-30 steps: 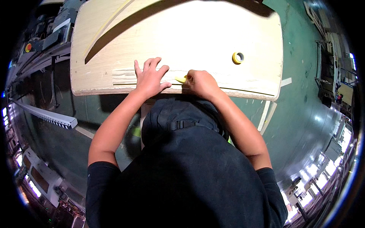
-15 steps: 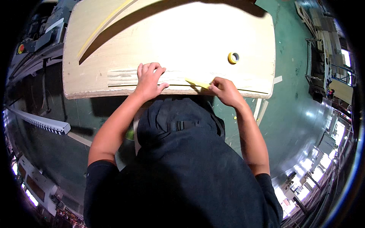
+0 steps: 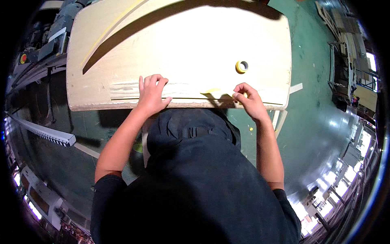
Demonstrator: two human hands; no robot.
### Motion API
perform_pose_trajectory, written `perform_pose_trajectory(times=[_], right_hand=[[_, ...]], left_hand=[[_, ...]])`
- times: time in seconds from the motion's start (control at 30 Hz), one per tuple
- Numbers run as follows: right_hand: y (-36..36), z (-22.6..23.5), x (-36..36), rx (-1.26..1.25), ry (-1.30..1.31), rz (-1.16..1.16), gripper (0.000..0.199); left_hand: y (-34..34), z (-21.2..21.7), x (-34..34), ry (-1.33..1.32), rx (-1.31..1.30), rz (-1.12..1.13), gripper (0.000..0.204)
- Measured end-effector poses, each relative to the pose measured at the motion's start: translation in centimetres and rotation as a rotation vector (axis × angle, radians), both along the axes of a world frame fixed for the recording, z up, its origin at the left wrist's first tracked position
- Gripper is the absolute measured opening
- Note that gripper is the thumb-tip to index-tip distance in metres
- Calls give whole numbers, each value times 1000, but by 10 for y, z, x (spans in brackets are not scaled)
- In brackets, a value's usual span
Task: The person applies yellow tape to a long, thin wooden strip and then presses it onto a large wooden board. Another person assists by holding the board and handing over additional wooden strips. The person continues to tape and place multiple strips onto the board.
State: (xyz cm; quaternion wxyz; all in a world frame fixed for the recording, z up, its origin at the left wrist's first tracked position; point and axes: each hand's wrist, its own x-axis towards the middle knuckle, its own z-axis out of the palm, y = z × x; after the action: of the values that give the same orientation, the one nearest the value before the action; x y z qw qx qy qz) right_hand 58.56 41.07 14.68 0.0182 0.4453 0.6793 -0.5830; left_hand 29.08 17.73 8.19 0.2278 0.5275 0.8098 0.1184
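My left hand (image 3: 153, 93) rests on a wood strip with dark grain (image 3: 125, 89), its fingers spread and bent, the thumb near the table's front edge. The strip lies along the near edge of the pale wooden table (image 3: 95, 51). To the right, my right hand (image 3: 250, 99) is closed in a pinch just above the strip's right part. A piece of yellow tape (image 3: 210, 91) shows left of these fingers, with a bit of yellow between them; its middle stretch is hard to make out. A roll of yellow tape (image 3: 238, 68) stands on the table beyond my right hand.
A curved wooden piece with a yellow edge (image 3: 109, 29) arches over the far left of the table, casting a dark shadow. Machinery with a red button (image 3: 23, 58) stands at left. Wood offcuts (image 3: 280, 124) lie on the green floor at right, below the table edge.
My right hand has moved a little right, drawing the yellow tape with it, which now looks thinner and twisted. The view has shifted slightly; my left hand stays on the wood strip.
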Motion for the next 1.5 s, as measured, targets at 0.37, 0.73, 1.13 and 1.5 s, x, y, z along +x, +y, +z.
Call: perform_pose_trajectory(times=[0.37,0.73,1.13,1.5], right_hand=[[-12,-38,-79,-198,253,-132,28],[3,-49,-161,-259,234,-366,28],[26,-40,-144,-114,283,-442,30],[41,-4,-106,32,449,-499,29]], left_hand=[[21,-24,28,-4,171,-84,63],[19,-33,28,8,269,-73,57],[16,-38,26,1,264,-88,56],[18,-36,25,-14,259,-89,53]])
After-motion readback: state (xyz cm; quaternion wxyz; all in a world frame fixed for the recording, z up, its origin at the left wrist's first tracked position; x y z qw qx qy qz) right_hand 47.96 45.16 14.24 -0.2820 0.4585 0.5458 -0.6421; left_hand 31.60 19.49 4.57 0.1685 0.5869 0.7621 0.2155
